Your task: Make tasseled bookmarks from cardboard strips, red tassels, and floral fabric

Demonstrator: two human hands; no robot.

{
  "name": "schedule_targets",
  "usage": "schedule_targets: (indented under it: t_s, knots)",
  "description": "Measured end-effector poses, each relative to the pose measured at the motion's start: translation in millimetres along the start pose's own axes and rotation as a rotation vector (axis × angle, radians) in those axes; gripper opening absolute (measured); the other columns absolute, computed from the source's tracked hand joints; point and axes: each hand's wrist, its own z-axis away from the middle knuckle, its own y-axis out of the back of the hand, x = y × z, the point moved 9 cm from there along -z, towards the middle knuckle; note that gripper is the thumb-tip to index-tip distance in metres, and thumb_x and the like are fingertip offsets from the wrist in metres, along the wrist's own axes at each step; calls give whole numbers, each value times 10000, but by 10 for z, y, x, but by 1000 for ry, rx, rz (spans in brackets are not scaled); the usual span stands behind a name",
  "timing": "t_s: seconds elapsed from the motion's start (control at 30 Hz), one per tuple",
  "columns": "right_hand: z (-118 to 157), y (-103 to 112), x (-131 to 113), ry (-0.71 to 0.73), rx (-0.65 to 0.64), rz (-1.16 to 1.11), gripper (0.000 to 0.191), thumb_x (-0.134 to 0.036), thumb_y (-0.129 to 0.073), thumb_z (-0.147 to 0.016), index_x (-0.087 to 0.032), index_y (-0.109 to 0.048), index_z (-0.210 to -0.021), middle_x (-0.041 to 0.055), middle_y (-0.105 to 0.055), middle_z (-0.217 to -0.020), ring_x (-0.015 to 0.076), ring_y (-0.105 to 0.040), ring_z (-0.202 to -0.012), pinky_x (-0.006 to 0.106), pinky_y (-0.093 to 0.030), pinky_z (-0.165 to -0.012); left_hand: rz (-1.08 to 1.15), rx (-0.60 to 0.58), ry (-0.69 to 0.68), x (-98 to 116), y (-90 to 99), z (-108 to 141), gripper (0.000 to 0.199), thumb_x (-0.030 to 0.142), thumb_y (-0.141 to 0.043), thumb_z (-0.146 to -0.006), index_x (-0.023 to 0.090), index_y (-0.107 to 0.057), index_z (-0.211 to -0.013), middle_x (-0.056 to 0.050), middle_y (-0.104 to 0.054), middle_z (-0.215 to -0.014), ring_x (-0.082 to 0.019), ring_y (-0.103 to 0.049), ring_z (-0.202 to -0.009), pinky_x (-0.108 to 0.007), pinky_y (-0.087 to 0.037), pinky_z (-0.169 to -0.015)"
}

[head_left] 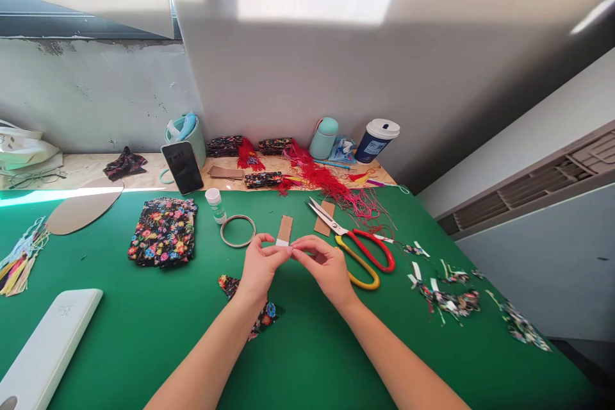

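Observation:
My left hand (262, 264) and my right hand (327, 264) meet over the middle of the green table, thumbs and fingers pinched together. Whatever sits between the fingertips is too small to make out. Just beyond them lies a brown cardboard strip (285, 229), with a white patch (282, 243) at its near end beside my left fingers. Partly hidden under my left forearm is a black floral fabric piece (269, 318). To the right of my right hand, scissors (353, 234) with one red and one yellow handle lie with blades apart, over a second cardboard piece (324, 218).
A metal ring (238, 218), a white-capped bottle (216, 205) and folded floral fabric (163, 232) lie left. Red tassels (327, 179), a phone (182, 168), a flask (324, 139) and a lidded cup (377, 141) line the back. Fabric scraps (451, 301) lie right; a white device (50, 352) front left.

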Motion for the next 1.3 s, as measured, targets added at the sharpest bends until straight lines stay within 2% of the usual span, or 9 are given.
schedule_targets:
  t_s: [0.13,0.33,0.57,0.7,0.8,0.93,1.0,1.17,1.3]
  knots:
    - [0,-2,-24,16,1,-23,56,-274,-715,-729,-218,-707,-730,46,-656,-811,184,-651,-774,324,-592,-706,-1,-12,-14,20,-15,17,545,236,-838,-487,202,-415,-830,-32,-718,-641,-128,-613,-605,-258,-409,-717]
    - [50,23,-240,206,22,283,73,-243,-616,-820,-218,-683,-805,62,-671,-860,178,-656,-789,277,-585,-612,85,-32,55,-31,-28,-5,527,191,-818,-508,191,-437,-873,-21,-711,-665,-109,-592,-612,-210,-362,-618]
    - [129,-37,-373,540,108,805,155,-120,-446,-899,-191,-585,-906,92,-667,-889,191,-642,-866,344,-547,-772,260,-159,231,-137,-190,98,395,167,-658,-645,171,-492,-1003,-139,-681,-1082,-195,-571,-1092,-231,-392,-674]
    - [108,80,-499,590,185,916,160,-135,-435,-904,-184,-586,-888,80,-659,-815,186,-640,-794,323,-540,-735,217,-163,208,-102,-192,104,407,171,-662,-646,182,-514,-1024,-111,-626,-1204,-183,-584,-1047,-234,-402,-690]
    - [124,441,-631,535,326,957,117,-195,-507,-885,-196,-622,-862,56,-681,-814,174,-649,-766,315,-531,-750,154,-64,157,-34,-72,46,423,162,-690,-602,184,-530,-994,-92,-631,-1190,-149,-601,-936,-222,-402,-672]
    - [402,1384,-643,290,757,850,201,-345,-613,-809,-163,-657,-885,63,-697,-780,180,-658,-658,314,-540,-660,211,13,145,24,73,-32,392,162,-673,-575,171,-541,-944,-101,-659,-1097,-135,-610,-808,-234,-412,-648]
    - [616,1775,-617,201,888,903,246,-387,-607,-786,-164,-671,-866,73,-701,-768,192,-662,-632,320,-530,-635,200,48,106,69,147,-61,380,169,-667,-580,171,-550,-942,-92,-666,-1056,-127,-602,-774,-234,-408,-637]
    - [959,2374,-584,67,891,1354,204,-337,-546,-730,-216,-643,-598,111,-711,-726,263,-678,-682,334,-468,-557,62,131,-83,270,278,-78,414,181,-696,-558,174,-560,-949,-41,-673,-915,-109,-573,-749,-221,-375,-634]
    - [1029,2645,-394,-90,765,1460,232,-254,-451,-714,-174,-664,-669,132,-692,-785,292,-666,-763,359,-466,-565,54,152,-115,348,325,-91,399,196,-696,-549,167,-565,-924,-33,-660,-866,-116,-563,-735,-237,-369,-635]
